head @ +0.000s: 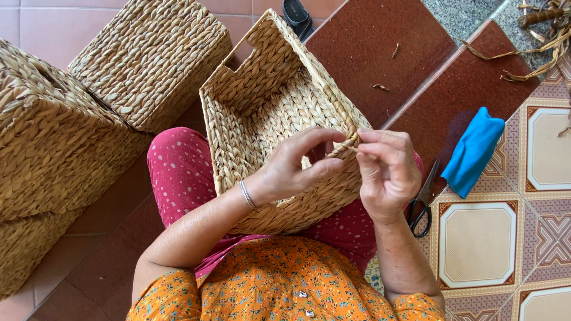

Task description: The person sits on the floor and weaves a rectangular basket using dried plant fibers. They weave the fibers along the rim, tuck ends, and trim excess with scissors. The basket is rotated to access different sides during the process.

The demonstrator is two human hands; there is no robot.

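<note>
Hands pinching strand, tan woven basket

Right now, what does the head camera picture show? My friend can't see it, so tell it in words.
A person's left hand and right hand pinch a fibre strand at the rim of a woven basket on their lap. Finished woven baskets sit beside them; scissors and a blue cloth lie on the tiled floor.

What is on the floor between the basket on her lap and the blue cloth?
Black-handled scissors lie on the tiles between the woven basket and the blue cloth, seen in the head view.
</note>
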